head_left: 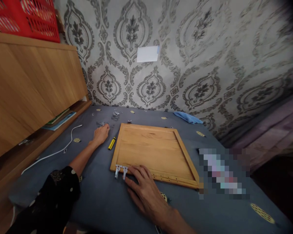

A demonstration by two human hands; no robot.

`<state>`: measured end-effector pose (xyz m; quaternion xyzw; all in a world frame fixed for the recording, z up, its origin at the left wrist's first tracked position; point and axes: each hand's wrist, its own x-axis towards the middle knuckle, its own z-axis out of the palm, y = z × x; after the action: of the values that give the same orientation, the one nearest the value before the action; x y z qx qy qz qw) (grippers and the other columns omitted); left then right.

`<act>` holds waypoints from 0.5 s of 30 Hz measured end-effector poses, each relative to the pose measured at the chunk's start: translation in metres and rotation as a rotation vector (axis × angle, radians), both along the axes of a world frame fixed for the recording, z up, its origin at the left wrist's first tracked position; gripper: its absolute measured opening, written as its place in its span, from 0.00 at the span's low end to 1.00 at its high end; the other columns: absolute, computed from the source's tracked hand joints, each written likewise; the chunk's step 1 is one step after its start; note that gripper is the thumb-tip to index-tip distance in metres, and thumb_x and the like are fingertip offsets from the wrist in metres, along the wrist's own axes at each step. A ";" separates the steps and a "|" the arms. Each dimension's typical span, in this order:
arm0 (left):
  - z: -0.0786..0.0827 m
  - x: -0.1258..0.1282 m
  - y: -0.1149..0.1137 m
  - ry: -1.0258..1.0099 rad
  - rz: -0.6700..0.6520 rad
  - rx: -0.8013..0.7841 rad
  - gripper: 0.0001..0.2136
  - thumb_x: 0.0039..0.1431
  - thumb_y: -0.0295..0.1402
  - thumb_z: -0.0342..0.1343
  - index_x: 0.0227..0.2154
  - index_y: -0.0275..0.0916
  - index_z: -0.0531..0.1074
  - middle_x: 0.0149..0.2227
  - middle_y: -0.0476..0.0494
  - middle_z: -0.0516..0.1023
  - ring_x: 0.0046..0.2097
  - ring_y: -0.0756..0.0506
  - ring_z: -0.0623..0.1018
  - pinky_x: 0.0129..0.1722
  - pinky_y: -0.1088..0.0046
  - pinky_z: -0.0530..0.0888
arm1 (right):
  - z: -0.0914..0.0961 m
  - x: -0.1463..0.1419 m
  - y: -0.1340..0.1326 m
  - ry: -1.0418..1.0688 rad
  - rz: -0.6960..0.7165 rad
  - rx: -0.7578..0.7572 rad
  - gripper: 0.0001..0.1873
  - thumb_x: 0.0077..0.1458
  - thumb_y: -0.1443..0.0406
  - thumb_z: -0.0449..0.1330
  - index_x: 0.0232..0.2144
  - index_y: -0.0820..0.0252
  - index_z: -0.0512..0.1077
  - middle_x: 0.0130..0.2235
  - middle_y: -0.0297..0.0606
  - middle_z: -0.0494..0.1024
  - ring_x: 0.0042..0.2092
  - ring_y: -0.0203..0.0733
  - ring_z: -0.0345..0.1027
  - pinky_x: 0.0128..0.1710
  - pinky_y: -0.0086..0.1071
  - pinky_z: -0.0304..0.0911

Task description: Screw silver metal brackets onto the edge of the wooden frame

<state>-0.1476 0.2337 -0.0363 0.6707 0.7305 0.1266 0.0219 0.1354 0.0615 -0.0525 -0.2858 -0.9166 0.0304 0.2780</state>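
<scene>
A wooden framed panel [148, 146] lies flat on the grey cloth, with two metal brackets [125, 172] at its near left corner. My right hand [145, 188] rests on the panel's near edge, fingers stretched out and its thumb beside the right-hand bracket. My left hand [102, 134] reaches past the panel's left side with fingers curled together at a small pile of metal parts [101, 123]. What it pinches, if anything, is hidden. A yellow-handled screwdriver [112, 142] lies between that hand and the panel, its shaft against the panel's left edge.
Another heap of small metal parts [115, 115] lies farther back. A blue cloth [188, 117] is near the patterned wall, and a blurred-out item [221, 172] lies at right. A white cable [63, 149] runs along the left beside a wooden cabinet [36, 78] topped by a red basket [39, 19].
</scene>
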 end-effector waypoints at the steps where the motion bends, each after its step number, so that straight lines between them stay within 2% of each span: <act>1: 0.000 0.000 0.000 0.001 0.002 0.001 0.15 0.69 0.39 0.57 0.52 0.36 0.72 0.50 0.40 0.77 0.48 0.43 0.79 0.48 0.59 0.79 | -0.001 0.000 0.000 0.007 0.004 0.005 0.18 0.61 0.71 0.57 0.53 0.56 0.73 0.58 0.48 0.74 0.59 0.52 0.66 0.59 0.56 0.66; 15: -0.001 0.002 0.000 -0.013 0.017 0.025 0.14 0.69 0.39 0.57 0.51 0.36 0.73 0.49 0.40 0.77 0.48 0.43 0.79 0.49 0.58 0.79 | 0.001 0.001 -0.003 -0.003 -0.013 -0.014 0.18 0.61 0.71 0.57 0.53 0.57 0.73 0.59 0.48 0.73 0.60 0.53 0.64 0.60 0.56 0.66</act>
<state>-0.1452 0.2337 -0.0374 0.6639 0.7344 0.1400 0.0171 0.1364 0.0583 -0.0514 -0.2937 -0.9150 0.0345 0.2747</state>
